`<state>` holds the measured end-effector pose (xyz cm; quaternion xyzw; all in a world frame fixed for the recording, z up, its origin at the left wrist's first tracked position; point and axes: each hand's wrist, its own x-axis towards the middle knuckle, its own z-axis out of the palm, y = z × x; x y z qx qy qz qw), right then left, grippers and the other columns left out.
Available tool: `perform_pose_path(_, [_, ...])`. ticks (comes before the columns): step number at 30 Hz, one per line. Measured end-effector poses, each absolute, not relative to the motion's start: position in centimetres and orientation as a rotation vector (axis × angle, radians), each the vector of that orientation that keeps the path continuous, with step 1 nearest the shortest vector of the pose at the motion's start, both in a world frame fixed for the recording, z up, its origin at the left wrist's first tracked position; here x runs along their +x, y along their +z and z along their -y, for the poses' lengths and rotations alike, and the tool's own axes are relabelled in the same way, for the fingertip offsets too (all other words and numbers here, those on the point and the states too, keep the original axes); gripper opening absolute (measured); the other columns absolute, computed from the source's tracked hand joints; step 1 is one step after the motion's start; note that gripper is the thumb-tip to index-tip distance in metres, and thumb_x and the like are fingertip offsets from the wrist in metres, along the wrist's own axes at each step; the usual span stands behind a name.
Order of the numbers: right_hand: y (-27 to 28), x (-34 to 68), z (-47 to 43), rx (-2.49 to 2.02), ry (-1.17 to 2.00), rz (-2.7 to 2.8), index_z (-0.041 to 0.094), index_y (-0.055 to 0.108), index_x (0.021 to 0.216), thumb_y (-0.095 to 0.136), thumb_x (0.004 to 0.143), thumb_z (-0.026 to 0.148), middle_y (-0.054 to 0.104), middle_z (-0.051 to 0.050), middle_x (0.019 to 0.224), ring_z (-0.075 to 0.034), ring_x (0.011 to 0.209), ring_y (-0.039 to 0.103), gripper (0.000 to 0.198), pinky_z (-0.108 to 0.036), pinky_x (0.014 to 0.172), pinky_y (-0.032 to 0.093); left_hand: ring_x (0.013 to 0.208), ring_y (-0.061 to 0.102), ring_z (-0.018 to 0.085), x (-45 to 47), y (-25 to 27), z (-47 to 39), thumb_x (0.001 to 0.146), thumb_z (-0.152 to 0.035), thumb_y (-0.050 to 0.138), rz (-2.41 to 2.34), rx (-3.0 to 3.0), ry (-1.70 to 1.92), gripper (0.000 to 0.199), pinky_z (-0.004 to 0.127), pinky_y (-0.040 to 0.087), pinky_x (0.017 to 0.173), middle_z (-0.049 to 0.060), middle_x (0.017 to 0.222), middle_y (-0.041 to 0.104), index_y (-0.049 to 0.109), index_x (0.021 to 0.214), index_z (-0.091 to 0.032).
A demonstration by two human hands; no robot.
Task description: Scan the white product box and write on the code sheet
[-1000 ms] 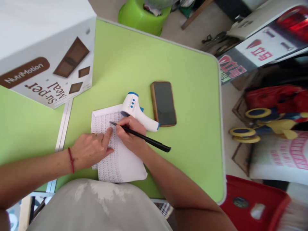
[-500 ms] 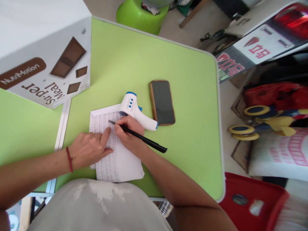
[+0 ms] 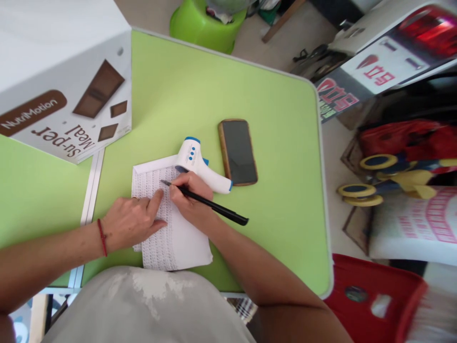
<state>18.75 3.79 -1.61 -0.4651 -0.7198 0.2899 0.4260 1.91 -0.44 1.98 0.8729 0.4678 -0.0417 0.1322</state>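
A sheet of paper point(image 3: 189, 240) covered with rows of small marks on its left part lies on the green table, its far edge folded over. My right hand point(image 3: 191, 195) grips a black pen point(image 3: 217, 207), whose tip is at the marked part of the sheet. Spread on the sheet's left side, my left hand point(image 3: 137, 219) has its index finger and thumb apart, the fingertip just short of the pen tip. A white and blue infrared thermometer point(image 3: 203, 166) rests across the paper's far right corner, just beyond my right hand. Right of it lies a dark-screened smartphone point(image 3: 240, 152) in a brown case.
A large white carton point(image 3: 64, 109) with chocolate pictures stands on the table point(image 3: 285, 190) at far left. Around the table are a lime green stool point(image 3: 200, 28), a red plastic chair point(image 3: 385, 286), a white sack point(image 3: 403, 228) and a yellow and blue wheeled toy point(image 3: 403, 183).
The view has shifted very slightly. Both hands, the pen and the paper keep almost the same places.
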Motion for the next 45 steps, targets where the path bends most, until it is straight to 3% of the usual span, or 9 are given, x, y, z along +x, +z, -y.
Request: perform_pose_path(45, [-1.59,19.14,-3.83,-1.208,0.706,1.749,0.022,0.052,0.07,0.055,0.077,0.012,0.054,0.007,0.058,-0.01,0.051,0.051,0.012,-0.025,0.05,0.046,0.061,0.069,0.026,1.78,1.91,0.44,0.09,-0.046,0.061,-1.352,2.574,-0.108,0.06,0.032,0.047,0.046,0.008,0.075,0.071,0.048,0.131,-0.004])
